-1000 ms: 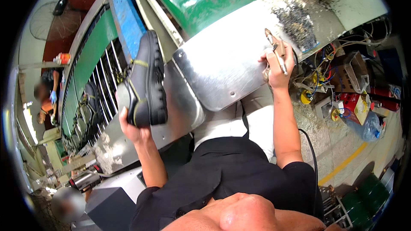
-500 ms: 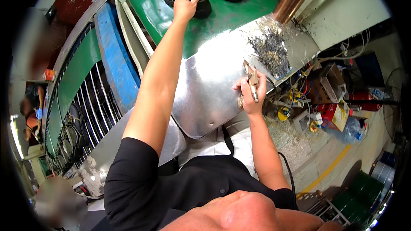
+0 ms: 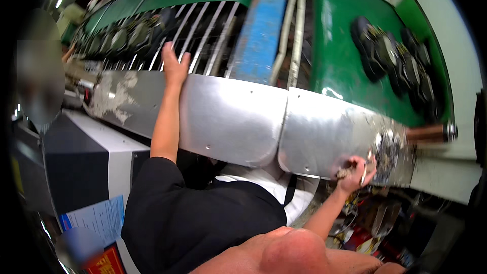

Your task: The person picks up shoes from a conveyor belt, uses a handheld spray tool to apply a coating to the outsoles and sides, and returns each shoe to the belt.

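My left hand [image 3: 175,68] reaches over the inner edge of the metal ledge toward a row of roller bars [image 3: 203,38]. Its fingers are spread and nothing is in them. Just beyond and left of it, several dark work shoes [image 3: 134,38] sit in a row on the bars, smeared by motion. Low at the right, my right hand [image 3: 350,180] is closed around a small metal gun-like tool [image 3: 363,174], above the ledge's front edge. A tan tuft shows beside that palm; I cannot tell what it is. More dark shoes [image 3: 369,53] stand on the right green belt.
The bare metal ledge [image 3: 233,116] runs across in front of me. A blue painted beam [image 3: 264,25] separates the rollers from the green belt [image 3: 332,30]. A copper-coloured flask [image 3: 428,133] lies toward the right end, by dark crusted residue [image 3: 386,155]. People work at the far left.
My view has swung left. My left hand has let go of the shoe on the green belt and come over to the rollers. The tool stays in my right hand.
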The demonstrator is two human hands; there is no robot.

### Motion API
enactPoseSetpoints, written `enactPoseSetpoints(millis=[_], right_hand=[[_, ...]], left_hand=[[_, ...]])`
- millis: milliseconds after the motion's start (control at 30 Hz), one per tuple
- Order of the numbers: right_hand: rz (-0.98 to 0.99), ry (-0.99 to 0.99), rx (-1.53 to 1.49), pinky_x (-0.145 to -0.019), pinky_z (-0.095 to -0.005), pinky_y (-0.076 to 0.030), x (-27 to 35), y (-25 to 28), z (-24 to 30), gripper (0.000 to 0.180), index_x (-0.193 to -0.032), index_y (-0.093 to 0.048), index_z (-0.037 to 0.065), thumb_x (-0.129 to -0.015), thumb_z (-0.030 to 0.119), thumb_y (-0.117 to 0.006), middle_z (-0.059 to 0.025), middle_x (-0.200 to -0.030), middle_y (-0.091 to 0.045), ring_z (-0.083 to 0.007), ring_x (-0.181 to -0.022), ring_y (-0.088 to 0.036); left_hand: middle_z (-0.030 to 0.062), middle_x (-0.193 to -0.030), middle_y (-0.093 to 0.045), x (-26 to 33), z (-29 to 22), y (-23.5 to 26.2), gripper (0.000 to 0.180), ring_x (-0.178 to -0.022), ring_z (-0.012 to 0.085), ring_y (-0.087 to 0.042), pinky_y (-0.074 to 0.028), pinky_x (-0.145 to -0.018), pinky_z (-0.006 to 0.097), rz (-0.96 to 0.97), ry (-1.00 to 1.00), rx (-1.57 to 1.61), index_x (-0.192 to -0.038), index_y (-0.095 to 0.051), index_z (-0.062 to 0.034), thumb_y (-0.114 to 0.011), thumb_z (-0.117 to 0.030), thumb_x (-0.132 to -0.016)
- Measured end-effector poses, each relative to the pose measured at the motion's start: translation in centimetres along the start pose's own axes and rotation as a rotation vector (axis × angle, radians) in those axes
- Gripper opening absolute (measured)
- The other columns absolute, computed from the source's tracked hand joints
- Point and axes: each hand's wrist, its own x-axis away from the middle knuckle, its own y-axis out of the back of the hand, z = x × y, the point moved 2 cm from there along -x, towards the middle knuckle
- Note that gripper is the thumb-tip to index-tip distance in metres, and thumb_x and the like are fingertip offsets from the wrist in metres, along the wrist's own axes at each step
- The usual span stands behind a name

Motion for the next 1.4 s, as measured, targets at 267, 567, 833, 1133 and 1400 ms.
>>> enactPoseSetpoints(millis=[267, 567, 833, 1133, 1400], right_hand=[[-0.031, -0.067, -0.006, -0.064, -0.0304, -0.048, -0.2, -0.4, -0.5, 0.049, -0.129, -0.04, -0.007, -0.085, 0.008, -0.054, -0.01, -0.076, -0.057, -0.0179, -0.067, -0.055], [-0.03, -0.164, -0.034, -0.063, -0.0314, -0.048, -0.9, 1.9, -2.2, 0.052, -0.134, -0.036, -0.005, -0.087, 0.01, -0.053, -0.0109, -0.075, -0.056, -0.018, -0.066, -0.054], [0.001, -0.051, 0.015, -0.06, -0.032, -0.049, -0.6, 0.5, -1.4, 0.03, -0.111, -0.047, -0.004, -0.087, 0.012, -0.056, -0.0114, -0.071, -0.056, -0.0189, -0.063, -0.053], [0.004, 0.021, 0.026, -0.066, -0.0288, -0.05, -0.3, -0.2, -0.8, 0.041, -0.124, -0.044, -0.006, -0.087, 0.007, -0.058, -0.0095, -0.075, -0.06, -0.0155, -0.065, -0.058], [-0.021, -0.045, -0.016, -0.07, -0.0318, -0.052, -0.1, 0.4, 0.1, 0.041, -0.123, -0.042, -0.009, -0.086, 0.004, -0.056, -0.0093, -0.077, -0.061, -0.0168, -0.067, -0.059]], left_hand=[[0.0301, -0.136, -0.045, -7.6, 14.4, 5.6, 0.107, -0.126, 0.0422, -0.045, -0.039, -0.105, 0.046, -0.183, 0.673, -0.201, -0.142, -0.027, 0.0075, -0.077, -0.054, -0.07], [0.0174, -0.107, -0.069, -9.2, 14.0, 4.1, 0.067, -0.099, 0.0333, -0.065, -0.049, -0.087, 0.038, -0.174, 0.46, 0.092, -0.113, -0.065, -0.0059, -0.085, -0.046, -0.062], [0.0061, -0.103, -0.067, -9.1, 9.7, 2.3, 0.035, -0.09, 0.0159, -0.061, -0.046, -0.087, 0.029, -0.065, 0.453, 1.048, -0.109, -0.065, -0.0005, -0.074, -0.013, -0.077], [0.0094, -0.115, -0.064, 0.1, -8.7, 2.3, 0.082, -0.103, 0.0185, -0.06, -0.045, -0.093, 0.033, 0.972, 0.24, 0.949, -0.129, -0.052, 0.0028, -0.086, -0.028, -0.061], [0.0163, -0.141, -0.049, 4.3, -18.1, 2.8, 0.063, -0.131, 0.0257, -0.045, -0.035, -0.109, 0.036, 1.162, 0.174, 0.887, -0.14, -0.042, 0.0011, -0.063, -0.034, -0.092]])
